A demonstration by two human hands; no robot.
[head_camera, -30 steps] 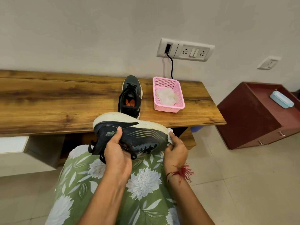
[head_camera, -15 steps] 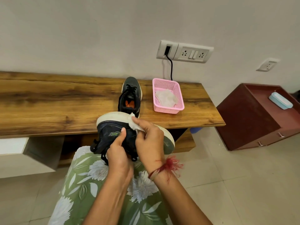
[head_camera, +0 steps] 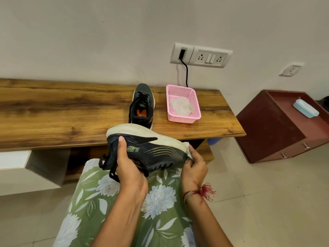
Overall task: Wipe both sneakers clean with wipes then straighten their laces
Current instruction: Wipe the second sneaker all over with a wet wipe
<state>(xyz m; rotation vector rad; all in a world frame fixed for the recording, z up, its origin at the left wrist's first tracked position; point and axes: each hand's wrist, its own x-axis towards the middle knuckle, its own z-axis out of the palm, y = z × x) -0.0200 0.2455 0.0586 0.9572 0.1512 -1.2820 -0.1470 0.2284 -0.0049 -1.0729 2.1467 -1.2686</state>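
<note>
A dark sneaker with a white sole lies on its side over my lap, sole facing away, its black laces hanging down at the left. My left hand grips it around the heel and collar, thumb up on the side. My right hand pinches a white wipe against the toe end of the sole. The second dark sneaker stands upright on the wooden table, toe toward the wall.
A pink plastic basket holding a used white wipe sits right of the second sneaker. A black cable hangs from the wall socket. A dark red cabinet with a light blue box stands at right.
My right hand slid the wipe from the middle of the sole's edge back to the toe end. The left hand keeps its grip, and the sneaker shifted slightly.
</note>
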